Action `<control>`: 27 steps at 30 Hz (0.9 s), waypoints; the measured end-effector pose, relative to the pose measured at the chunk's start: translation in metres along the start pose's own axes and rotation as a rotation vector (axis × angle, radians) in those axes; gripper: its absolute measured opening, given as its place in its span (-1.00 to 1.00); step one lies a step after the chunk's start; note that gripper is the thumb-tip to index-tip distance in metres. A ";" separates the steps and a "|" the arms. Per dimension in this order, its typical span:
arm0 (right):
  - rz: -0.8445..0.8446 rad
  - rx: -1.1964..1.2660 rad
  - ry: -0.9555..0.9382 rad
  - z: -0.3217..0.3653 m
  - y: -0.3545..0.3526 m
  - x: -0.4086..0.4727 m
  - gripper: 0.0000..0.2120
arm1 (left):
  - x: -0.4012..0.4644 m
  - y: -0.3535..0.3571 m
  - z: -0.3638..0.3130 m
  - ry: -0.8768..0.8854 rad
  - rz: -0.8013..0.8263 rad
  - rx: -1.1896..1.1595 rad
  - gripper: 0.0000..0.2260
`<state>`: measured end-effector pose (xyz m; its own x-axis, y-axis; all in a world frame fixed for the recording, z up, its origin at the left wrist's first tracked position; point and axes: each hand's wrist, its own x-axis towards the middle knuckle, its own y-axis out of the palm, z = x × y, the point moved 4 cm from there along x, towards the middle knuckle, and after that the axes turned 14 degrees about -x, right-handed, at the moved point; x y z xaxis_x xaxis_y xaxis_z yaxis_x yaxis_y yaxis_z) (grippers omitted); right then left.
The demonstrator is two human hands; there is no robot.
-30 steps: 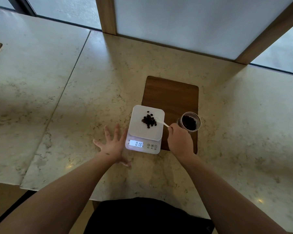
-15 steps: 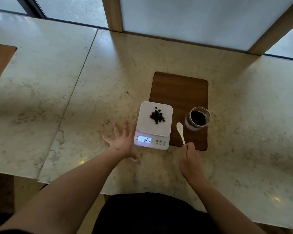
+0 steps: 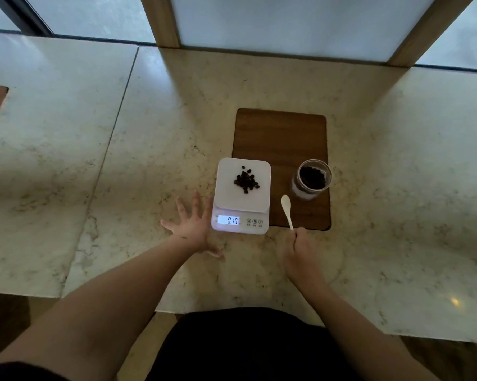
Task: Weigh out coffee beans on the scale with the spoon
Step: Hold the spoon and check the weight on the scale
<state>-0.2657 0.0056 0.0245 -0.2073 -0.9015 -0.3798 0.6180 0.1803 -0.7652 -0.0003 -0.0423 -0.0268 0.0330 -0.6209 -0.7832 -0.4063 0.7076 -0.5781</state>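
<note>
Marbled beige stone tabletop point(image 3: 259, 86) w/ white digital scale point(image 3: 241, 196) reading 0.19; small pile of dark coffee beans point(image 3: 246, 180) on it. Left hand point(image 3: 194, 228) splayed flat beside scale. Right hand point(image 3: 300, 251) pinches empty white plastic spoon point(image 3: 287, 210). Glass jar point(image 3: 311, 179) nearby. Prob mid-task; target wt unknown.

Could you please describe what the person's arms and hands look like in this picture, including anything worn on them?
Both forearms are bare down to the wrists, with no sleeves in view. The left hand and right hand wear no gloves, and no rings, watch or bracelet can be seen. Dark clothing shows at the bottom edge, below the arms.
</note>
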 end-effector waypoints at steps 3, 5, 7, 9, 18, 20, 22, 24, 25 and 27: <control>0.013 -0.038 -0.014 0.001 0.001 0.000 -0.73 | 0.000 0.001 0.000 -0.001 -0.003 0.006 0.48; 0.019 -0.045 -0.022 0.002 0.006 -0.002 -0.74 | 0.000 0.001 0.000 0.001 -0.005 0.008 0.49; 0.038 -0.048 -0.033 0.005 0.012 -0.005 -0.72 | 0.001 0.000 0.000 0.007 -0.006 0.005 0.48; 0.070 -0.080 -0.064 0.008 0.020 -0.009 -0.69 | 0.001 0.001 0.000 0.008 -0.006 -0.008 0.48; 0.208 -0.159 -0.279 0.029 0.045 -0.020 -0.80 | 0.000 0.001 0.000 0.006 -0.002 -0.008 0.46; 0.194 -0.149 -0.264 0.027 0.046 -0.019 -0.78 | 0.000 0.001 0.000 0.006 -0.004 -0.010 0.46; 0.163 -0.110 -0.191 0.022 0.043 -0.018 -0.74 | 0.000 0.001 -0.001 0.010 -0.005 -0.008 0.46; 0.094 -0.090 -0.085 0.008 0.037 -0.016 -0.72 | -0.001 0.001 -0.001 0.011 0.002 -0.015 0.46; 0.055 -0.086 -0.031 0.000 0.034 -0.015 -0.72 | -0.001 0.001 0.000 0.007 0.004 -0.017 0.46; -0.001 -0.071 0.072 -0.018 0.026 -0.011 -0.72 | -0.001 0.002 0.001 0.003 0.007 -0.018 0.46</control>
<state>-0.2613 0.0276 -0.0007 -0.2630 -0.8716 -0.4137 0.5631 0.2095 -0.7994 -0.0003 -0.0404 -0.0273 0.0274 -0.6171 -0.7864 -0.4225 0.7059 -0.5686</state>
